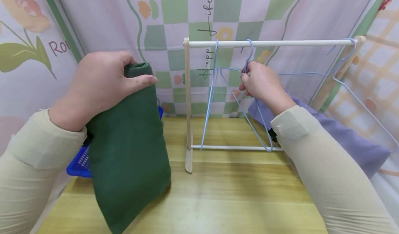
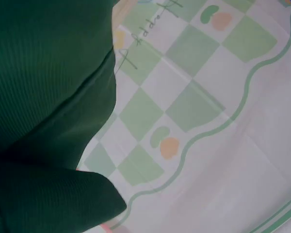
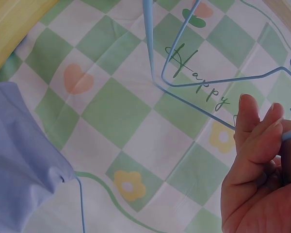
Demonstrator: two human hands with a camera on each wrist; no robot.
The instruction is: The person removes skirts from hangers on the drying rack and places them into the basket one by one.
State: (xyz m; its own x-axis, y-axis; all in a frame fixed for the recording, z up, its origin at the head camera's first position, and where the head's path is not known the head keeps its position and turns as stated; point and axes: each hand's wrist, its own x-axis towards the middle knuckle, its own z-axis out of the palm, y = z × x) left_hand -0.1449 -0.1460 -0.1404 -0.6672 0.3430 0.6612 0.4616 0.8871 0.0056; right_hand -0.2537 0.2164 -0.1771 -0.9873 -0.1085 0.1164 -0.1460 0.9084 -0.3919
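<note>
In the head view, my left hand point(image 1: 99, 85) grips the top of a folded dark green cloth point(image 1: 131, 151), thumb across the near side. The cloth hangs in front of a blue basket and fills the left side of the left wrist view point(image 2: 43, 63). My right hand point(image 1: 262, 81) pinches a light blue wire hanger point(image 1: 251, 48) just below its hook, and the hook is over the rack's white rod point(image 1: 299, 43). From the right wrist, the curled fingers point(image 3: 252, 160) show beside the hanger's wire point(image 3: 223, 79).
Another blue hanger point(image 1: 208, 116) hangs at the rack's left end. A third hanger point(image 1: 302, 74) is at the right end, near purple cloth point(image 1: 352, 140). The blue basket point(image 1: 78, 171) sits behind the green cloth on the wooden table point(image 1: 218, 199). A patterned curtain point(image 1: 174, 5) stands behind.
</note>
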